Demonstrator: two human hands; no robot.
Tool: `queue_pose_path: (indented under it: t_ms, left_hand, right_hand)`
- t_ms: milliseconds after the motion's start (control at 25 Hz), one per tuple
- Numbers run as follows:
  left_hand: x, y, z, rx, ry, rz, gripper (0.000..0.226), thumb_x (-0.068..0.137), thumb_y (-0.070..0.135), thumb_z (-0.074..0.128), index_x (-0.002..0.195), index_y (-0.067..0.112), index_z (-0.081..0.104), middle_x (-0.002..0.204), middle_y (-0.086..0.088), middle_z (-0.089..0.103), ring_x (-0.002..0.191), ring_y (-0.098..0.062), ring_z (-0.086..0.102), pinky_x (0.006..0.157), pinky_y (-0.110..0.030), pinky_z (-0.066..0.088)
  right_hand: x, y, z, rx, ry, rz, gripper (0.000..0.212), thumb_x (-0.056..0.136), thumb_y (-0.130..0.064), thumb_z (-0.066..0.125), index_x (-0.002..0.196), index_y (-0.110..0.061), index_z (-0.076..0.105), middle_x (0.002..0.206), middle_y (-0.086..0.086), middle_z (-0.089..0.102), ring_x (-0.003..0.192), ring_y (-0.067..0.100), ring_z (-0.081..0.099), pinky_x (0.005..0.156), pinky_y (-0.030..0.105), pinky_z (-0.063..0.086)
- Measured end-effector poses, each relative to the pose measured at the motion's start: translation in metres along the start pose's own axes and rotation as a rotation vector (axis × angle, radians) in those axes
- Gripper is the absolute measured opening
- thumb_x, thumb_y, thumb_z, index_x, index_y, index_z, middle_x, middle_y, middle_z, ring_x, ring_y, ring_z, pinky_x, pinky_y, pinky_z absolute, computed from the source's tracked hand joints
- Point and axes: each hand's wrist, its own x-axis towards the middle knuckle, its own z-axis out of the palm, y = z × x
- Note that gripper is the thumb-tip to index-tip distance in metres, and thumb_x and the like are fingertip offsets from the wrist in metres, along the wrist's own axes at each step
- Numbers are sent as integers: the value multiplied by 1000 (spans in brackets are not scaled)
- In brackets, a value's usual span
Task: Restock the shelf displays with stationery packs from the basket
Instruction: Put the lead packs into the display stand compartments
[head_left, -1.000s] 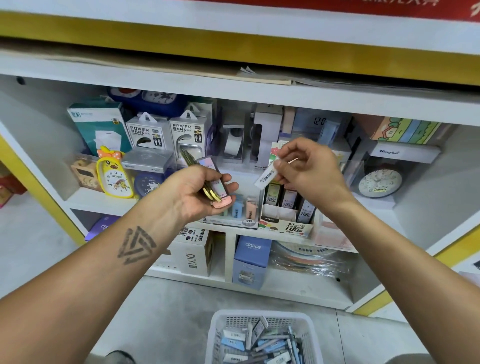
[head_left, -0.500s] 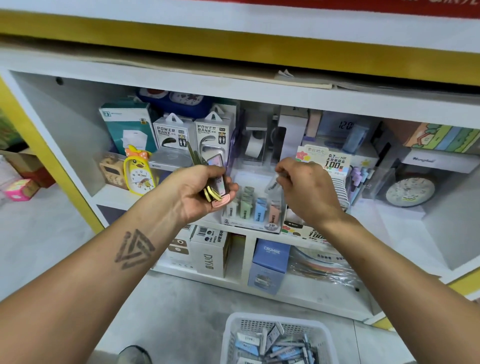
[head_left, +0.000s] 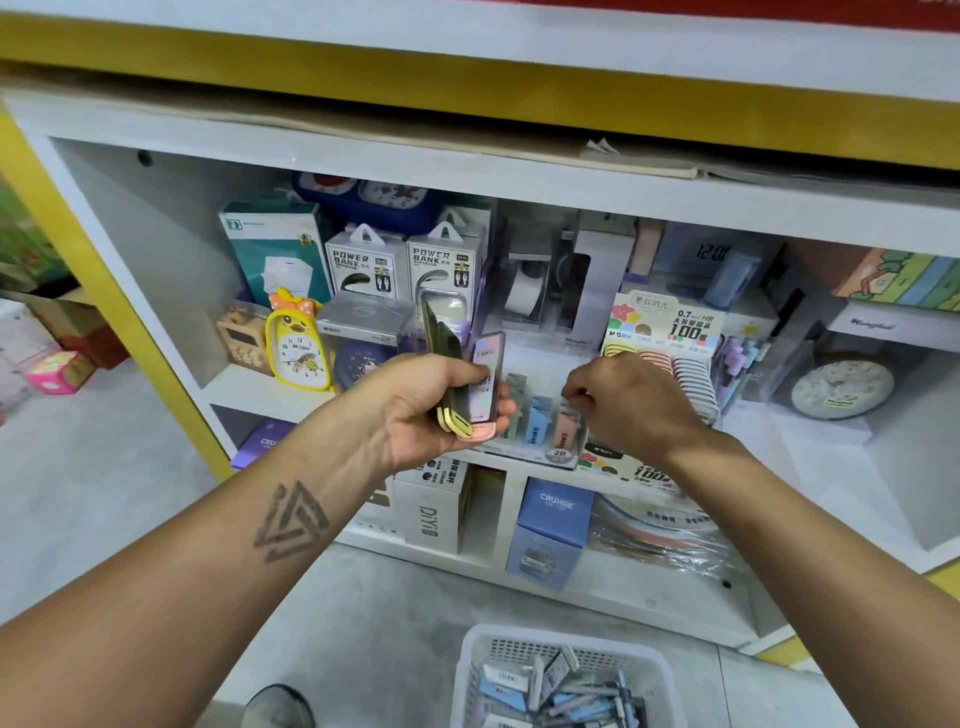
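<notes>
Several slim packs (head_left: 470, 384) fanned in left hand (head_left: 431, 410) grip; right hand (head_left: 631, 402) fingers curled over clear display tray (head_left: 545, 452), pinch contents unclear. Near white basket (head_left: 478, 670) holds loose packs.

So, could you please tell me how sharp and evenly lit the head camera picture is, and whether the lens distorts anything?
Head view: the shelf edge bows, which shows wide-angle distortion; light is soft and even, with mild glare on the clear display case; the left hand and its stationery packs look fairly sharp, the right hand slightly soft; the basket is cut off at the bottom edge.
</notes>
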Motion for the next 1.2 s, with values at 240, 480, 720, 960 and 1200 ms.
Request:
queue_pose_path:
  t_ms: [240, 480, 720, 960, 1200]
  left_hand:
    - [-4, -4, 19, -17, -65, 21, 22, 97, -4, 48, 114, -8, 62, 92, -21, 75, 77, -31, 76, 66, -45, 62]
    - [-2, -9, 47, 3, -114, 45, 31, 95, -4, 54, 124, -6, 60, 113, -28, 69, 102, -40, 70, 75, -53, 59]
    - [7, -15, 72, -96, -136, -24, 14, 102, 6, 46, 113, -1, 53, 92, -27, 73, 81, -35, 74, 61, -50, 60]
    - [17, -20, 87, -36, -97, -63, 16, 94, 20, 61, 84, 12, 53, 57, -3, 47, 39, -9, 35, 35, -14, 29]
    - [14, -22, 97, -133, -162, -72, 22, 90, 17, 49, 100, 1, 60, 82, -17, 59, 56, -19, 48, 44, -22, 40]
  right_hand:
    - [2, -15, -20, 759, 36, 254, 15, 97, -30, 63, 94, -23, 76, 90, -5, 76, 72, 5, 65, 61, 21, 48]
    - [-13, -21, -38, 1151, -140, 383, 19, 83, -23, 80, 96, -10, 76, 89, 5, 77, 74, 14, 71, 62, 28, 55]
    - [-28, 17, -65, 1389, 85, 492, 13, 101, -13, 57, 109, -6, 65, 86, 13, 73, 71, 25, 72, 70, 37, 62]
    - [-47, 59, -78, 565, 210, 340, 21, 78, -25, 85, 92, -24, 68, 85, -5, 68, 68, 10, 60, 59, 24, 46]
    - [-50, 59, -66, 271, 116, 93, 33, 98, -20, 62, 130, -22, 64, 124, 0, 68, 116, 19, 60, 93, 23, 42]
